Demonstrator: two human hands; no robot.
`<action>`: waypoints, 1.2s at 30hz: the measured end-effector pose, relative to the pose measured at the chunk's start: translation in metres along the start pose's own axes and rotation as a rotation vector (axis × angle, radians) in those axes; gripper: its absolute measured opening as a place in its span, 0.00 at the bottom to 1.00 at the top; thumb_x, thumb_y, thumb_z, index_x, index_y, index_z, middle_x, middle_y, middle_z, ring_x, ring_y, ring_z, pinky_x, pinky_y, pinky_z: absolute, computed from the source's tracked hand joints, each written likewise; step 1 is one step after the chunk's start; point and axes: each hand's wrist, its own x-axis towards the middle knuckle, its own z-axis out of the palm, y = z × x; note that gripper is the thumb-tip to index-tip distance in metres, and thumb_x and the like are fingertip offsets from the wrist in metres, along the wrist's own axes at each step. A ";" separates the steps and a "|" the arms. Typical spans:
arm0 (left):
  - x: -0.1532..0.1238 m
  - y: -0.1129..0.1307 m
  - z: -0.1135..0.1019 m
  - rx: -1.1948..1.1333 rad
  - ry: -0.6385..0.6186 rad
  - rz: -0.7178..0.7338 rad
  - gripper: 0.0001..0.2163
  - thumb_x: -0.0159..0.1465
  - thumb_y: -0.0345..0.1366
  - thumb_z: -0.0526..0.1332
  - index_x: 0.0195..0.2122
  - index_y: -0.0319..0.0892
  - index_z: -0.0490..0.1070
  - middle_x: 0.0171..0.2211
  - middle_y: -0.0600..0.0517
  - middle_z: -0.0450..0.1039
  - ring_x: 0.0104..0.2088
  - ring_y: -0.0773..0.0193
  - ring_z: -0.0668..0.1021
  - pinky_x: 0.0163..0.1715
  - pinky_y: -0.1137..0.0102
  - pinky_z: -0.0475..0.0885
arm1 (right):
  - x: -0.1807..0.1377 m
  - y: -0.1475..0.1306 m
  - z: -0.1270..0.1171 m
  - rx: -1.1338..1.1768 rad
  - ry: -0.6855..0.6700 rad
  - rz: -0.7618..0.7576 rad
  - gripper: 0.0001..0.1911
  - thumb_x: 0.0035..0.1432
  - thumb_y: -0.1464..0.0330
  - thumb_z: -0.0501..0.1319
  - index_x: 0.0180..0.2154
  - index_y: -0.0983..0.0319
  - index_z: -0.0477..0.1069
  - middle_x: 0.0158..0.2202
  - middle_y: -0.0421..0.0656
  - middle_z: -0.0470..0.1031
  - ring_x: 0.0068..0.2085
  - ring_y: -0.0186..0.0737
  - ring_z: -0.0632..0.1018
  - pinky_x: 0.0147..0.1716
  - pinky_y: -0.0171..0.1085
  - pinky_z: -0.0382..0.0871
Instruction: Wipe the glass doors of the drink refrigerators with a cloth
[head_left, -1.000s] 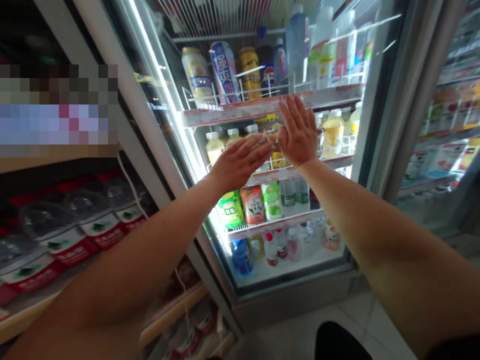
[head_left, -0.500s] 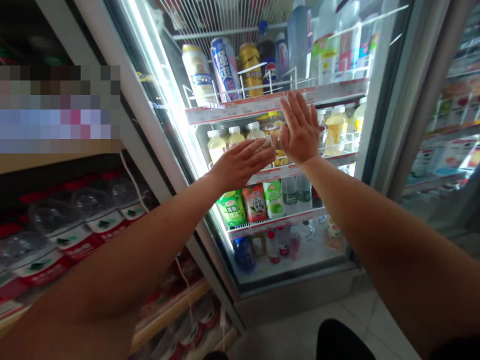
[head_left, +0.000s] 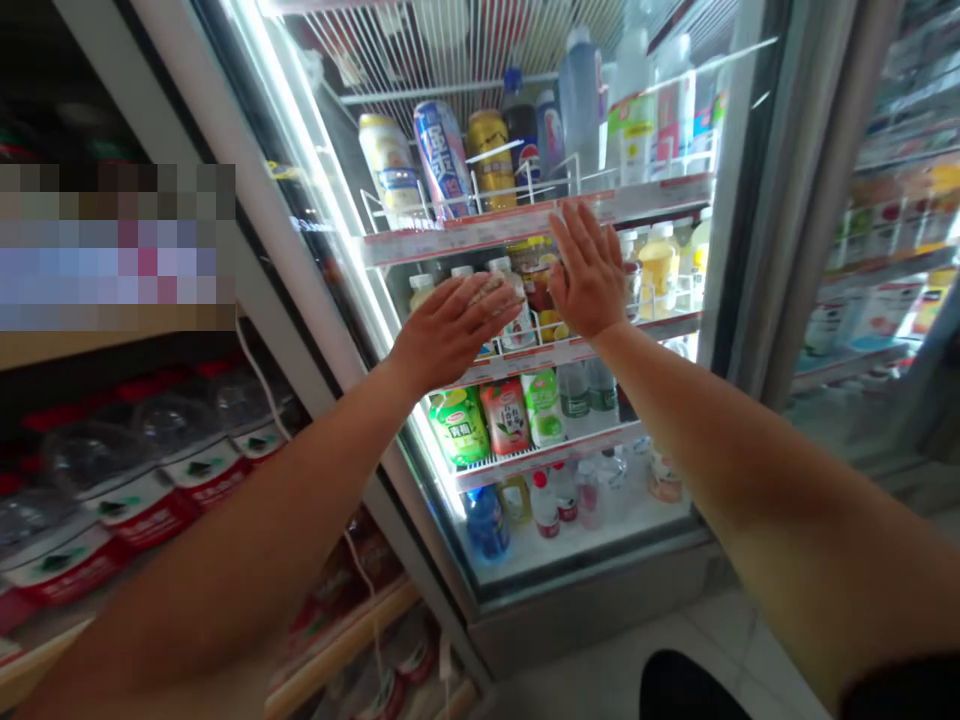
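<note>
My left hand (head_left: 454, 335) is stretched out flat in front of a lit drinks fridge, level with its second shelf. A pale mottled patch shows by its fingertips; what it is I cannot make out. My right hand (head_left: 591, 278) is raised beside it, palm toward the fridge, fingers extended and holding nothing. Whether either palm touches the glass I cannot tell. Behind the hands are a yellow drink bottle (head_left: 660, 262) and a gold can (head_left: 491, 150). Below stand a green drink carton (head_left: 458, 425) and a red one (head_left: 508, 415).
At the left, a rack holds several large red-capped water bottles (head_left: 142, 500). A white cable (head_left: 259, 375) hangs along it. The fridge's metal frame (head_left: 806, 190) runs down on the right, with another stocked fridge beyond. Pale floor tiles (head_left: 705, 620) lie below.
The gap between my hands has widened, with the left hand drawn further left. Both hands stay flat. The view has shifted slightly, and the shelves appear a little lower.
</note>
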 end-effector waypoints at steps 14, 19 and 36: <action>-0.001 0.020 0.000 -0.027 0.021 -0.024 0.28 0.71 0.28 0.51 0.70 0.52 0.50 0.69 0.54 0.56 0.70 0.57 0.57 0.69 0.56 0.53 | -0.002 0.001 0.004 -0.017 0.074 -0.051 0.31 0.67 0.68 0.46 0.70 0.60 0.51 0.70 0.45 0.54 0.71 0.46 0.54 0.69 0.54 0.49; 0.009 -0.001 -0.006 0.064 0.122 -0.312 0.26 0.71 0.32 0.52 0.69 0.51 0.54 0.69 0.51 0.55 0.70 0.50 0.55 0.67 0.51 0.55 | -0.002 0.001 0.002 -0.007 0.065 -0.058 0.32 0.67 0.68 0.46 0.71 0.59 0.48 0.70 0.45 0.53 0.71 0.48 0.54 0.69 0.56 0.49; 0.035 -0.044 -0.013 0.083 0.279 -0.306 0.25 0.73 0.43 0.48 0.70 0.47 0.53 0.70 0.47 0.53 0.70 0.51 0.53 0.67 0.53 0.56 | -0.004 -0.003 0.003 0.008 0.176 -0.245 0.41 0.65 0.72 0.54 0.72 0.51 0.35 0.72 0.43 0.47 0.71 0.52 0.54 0.67 0.59 0.53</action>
